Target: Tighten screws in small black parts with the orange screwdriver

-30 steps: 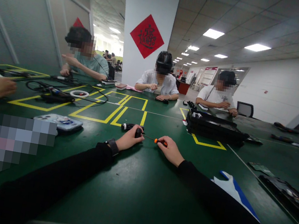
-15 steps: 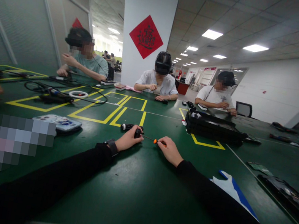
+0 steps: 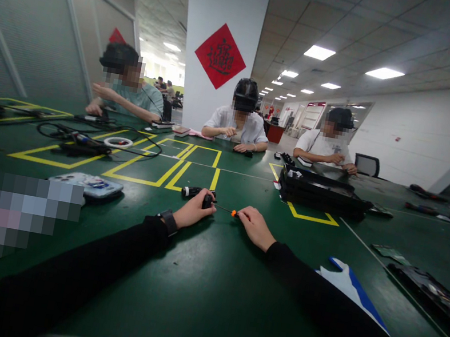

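Observation:
My left hand (image 3: 195, 210) is closed around a small black part (image 3: 207, 201) near the middle of the green table (image 3: 195, 285). To its right, my right hand (image 3: 256, 226) grips the orange handle of a thin screwdriver (image 3: 234, 213), most of the handle hidden by the fingers. The metal shaft points left and reaches the black part at my left hand's fingertips; the exact contact is too small to make out. Just behind my left hand lies a black cylindrical object (image 3: 191, 191) with a light band.
A phone (image 3: 93, 186) and cables (image 3: 81, 142) lie left. Black trays (image 3: 323, 193) are stacked behind right, with a blue-and-white cloth-like piece (image 3: 350, 286) and a black panel (image 3: 433, 295) nearer. Three people (image 3: 237, 124) sit across the table.
A person's hand at the left edge has gone out of view. My right hand's fingers have shifted slightly on the screwdriver handle. My left hand has hardly moved.

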Demonstrator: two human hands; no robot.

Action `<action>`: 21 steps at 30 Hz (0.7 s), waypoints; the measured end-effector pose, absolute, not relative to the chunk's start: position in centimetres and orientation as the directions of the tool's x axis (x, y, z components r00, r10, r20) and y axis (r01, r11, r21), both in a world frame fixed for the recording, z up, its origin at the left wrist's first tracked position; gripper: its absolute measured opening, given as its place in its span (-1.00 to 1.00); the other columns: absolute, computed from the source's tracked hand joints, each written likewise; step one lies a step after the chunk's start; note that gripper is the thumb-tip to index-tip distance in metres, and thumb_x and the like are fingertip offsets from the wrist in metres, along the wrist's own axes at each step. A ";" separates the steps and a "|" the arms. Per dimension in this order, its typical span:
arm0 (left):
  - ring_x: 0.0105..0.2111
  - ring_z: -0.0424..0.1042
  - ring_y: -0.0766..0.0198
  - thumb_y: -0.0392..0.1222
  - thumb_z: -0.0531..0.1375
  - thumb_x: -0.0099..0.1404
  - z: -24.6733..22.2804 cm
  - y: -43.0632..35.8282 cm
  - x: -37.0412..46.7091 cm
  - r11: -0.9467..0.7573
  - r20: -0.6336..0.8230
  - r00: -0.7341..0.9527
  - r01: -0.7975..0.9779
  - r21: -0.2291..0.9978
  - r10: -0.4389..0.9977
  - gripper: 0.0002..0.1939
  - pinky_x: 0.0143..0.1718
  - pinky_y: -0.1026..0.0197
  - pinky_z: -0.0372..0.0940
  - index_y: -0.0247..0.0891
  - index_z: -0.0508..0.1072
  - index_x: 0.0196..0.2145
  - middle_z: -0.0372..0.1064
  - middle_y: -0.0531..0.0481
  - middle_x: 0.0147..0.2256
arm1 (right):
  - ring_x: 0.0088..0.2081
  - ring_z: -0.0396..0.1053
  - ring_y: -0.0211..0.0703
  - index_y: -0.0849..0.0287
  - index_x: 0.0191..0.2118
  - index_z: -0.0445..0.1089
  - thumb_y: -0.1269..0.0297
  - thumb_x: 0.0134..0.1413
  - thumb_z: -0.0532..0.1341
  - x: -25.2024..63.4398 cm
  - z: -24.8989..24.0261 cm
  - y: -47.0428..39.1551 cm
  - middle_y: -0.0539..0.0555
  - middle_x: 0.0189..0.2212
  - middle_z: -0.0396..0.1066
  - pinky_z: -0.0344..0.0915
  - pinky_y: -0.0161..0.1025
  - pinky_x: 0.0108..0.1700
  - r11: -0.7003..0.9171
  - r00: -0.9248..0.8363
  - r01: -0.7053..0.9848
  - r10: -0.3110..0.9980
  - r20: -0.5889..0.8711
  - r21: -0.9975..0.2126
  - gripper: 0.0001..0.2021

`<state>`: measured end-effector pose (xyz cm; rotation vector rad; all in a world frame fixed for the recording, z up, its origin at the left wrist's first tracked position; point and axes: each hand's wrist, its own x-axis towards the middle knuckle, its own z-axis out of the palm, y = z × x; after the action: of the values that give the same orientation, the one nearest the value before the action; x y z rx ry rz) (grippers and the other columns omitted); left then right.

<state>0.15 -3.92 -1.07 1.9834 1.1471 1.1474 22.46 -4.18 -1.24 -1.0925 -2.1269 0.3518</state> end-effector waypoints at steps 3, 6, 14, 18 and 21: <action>-0.40 0.28 0.33 -0.17 0.14 0.05 -1.1 -3.9 0.2 -0.469 0.395 0.257 0.389 0.793 0.882 -0.73 -0.24 0.19 0.21 -0.26 0.21 -0.27 0.23 0.08 -0.41 | -0.27 0.23 -0.23 0.20 -0.31 0.33 0.30 0.03 0.07 22.6 -1.3 -4.4 0.04 -0.34 0.32 0.15 -0.25 -0.18 0.600 -0.373 0.571 0.797 0.474 -0.561 -0.86; -0.40 0.27 0.35 -0.18 0.14 0.05 -1.2 -3.9 0.2 -0.471 0.392 0.267 0.392 0.791 0.880 -0.73 -0.25 0.21 0.21 -0.25 0.20 -0.26 0.23 0.08 -0.41 | -0.27 0.24 -0.24 0.20 -0.26 0.29 0.29 -0.05 0.15 22.5 -1.3 -4.6 0.03 -0.32 0.32 0.17 -0.26 -0.19 0.594 -0.367 0.534 0.804 0.468 -0.602 -0.82; -0.38 0.28 0.33 -0.18 0.14 0.05 -1.1 -3.8 0.2 -0.469 0.387 0.272 0.385 0.795 0.881 -0.73 -0.23 0.20 0.20 -0.25 0.21 -0.26 0.24 0.08 -0.40 | -0.30 0.23 -0.23 0.23 -0.41 0.36 0.29 0.11 0.00 22.4 -1.1 -4.3 0.07 -0.41 0.33 0.13 -0.24 -0.18 0.600 -0.389 0.599 0.797 0.462 -0.530 -0.76; -0.38 0.28 0.33 -0.17 0.14 0.05 -1.2 -3.8 0.2 -0.458 0.383 0.257 0.400 0.794 0.887 -0.73 -0.23 0.19 0.20 -0.25 0.21 -0.26 0.23 0.07 -0.40 | -0.29 0.23 -0.24 0.21 -0.32 0.33 0.28 0.01 0.10 22.6 -1.2 -4.5 0.04 -0.35 0.32 0.16 -0.25 -0.19 0.610 -0.388 0.566 0.790 0.475 -0.554 -0.86; -0.38 0.28 0.33 -0.16 0.13 0.06 -1.3 -3.7 0.2 -0.476 0.398 0.266 0.395 0.786 0.878 -0.73 -0.23 0.20 0.20 -0.24 0.21 -0.26 0.25 0.07 -0.39 | -0.29 0.24 -0.25 0.19 -0.28 0.30 0.26 -0.04 0.15 22.5 -1.3 -4.5 0.02 -0.34 0.31 0.18 -0.26 -0.20 0.597 -0.369 0.551 0.801 0.472 -0.583 -0.82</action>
<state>0.17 -3.73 -1.26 1.9944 1.1456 1.1494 22.54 -4.52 -1.32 -1.0664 -2.0727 0.4245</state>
